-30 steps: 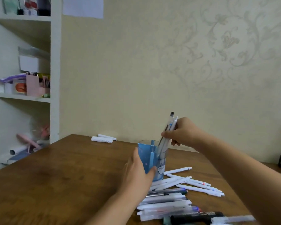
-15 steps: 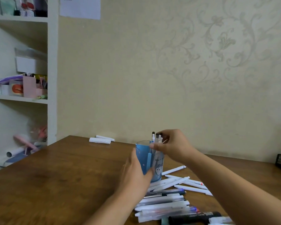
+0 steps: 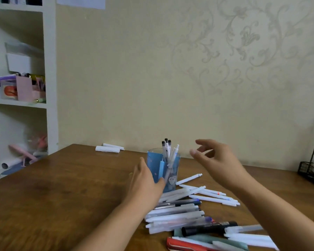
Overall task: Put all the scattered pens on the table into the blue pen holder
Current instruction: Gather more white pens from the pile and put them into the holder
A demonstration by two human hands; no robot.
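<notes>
The blue pen holder (image 3: 173, 165) stands upright near the middle of the wooden table (image 3: 58, 192). Several white pens (image 3: 168, 149) with dark caps stick up out of it. My left hand (image 3: 145, 182) wraps the holder's left side and steadies it. My right hand (image 3: 216, 160) hovers to the right of the holder, fingers spread, holding nothing. Several scattered pens (image 3: 174, 213) lie in a pile in front of the holder, with more white pens (image 3: 212, 195) to its right and a black marker (image 3: 209, 228) near the front edge.
Two white rolled items (image 3: 108, 149) lie at the table's far edge by the wall. A shelf unit (image 3: 18, 87) with clutter stands at the left. A black wire basket (image 3: 311, 172) sits at the far right of the table.
My right hand lowered a bundle of pens into the holder, let go of them, and has pulled away to the right with fingers apart. My left hand stays on the holder.
</notes>
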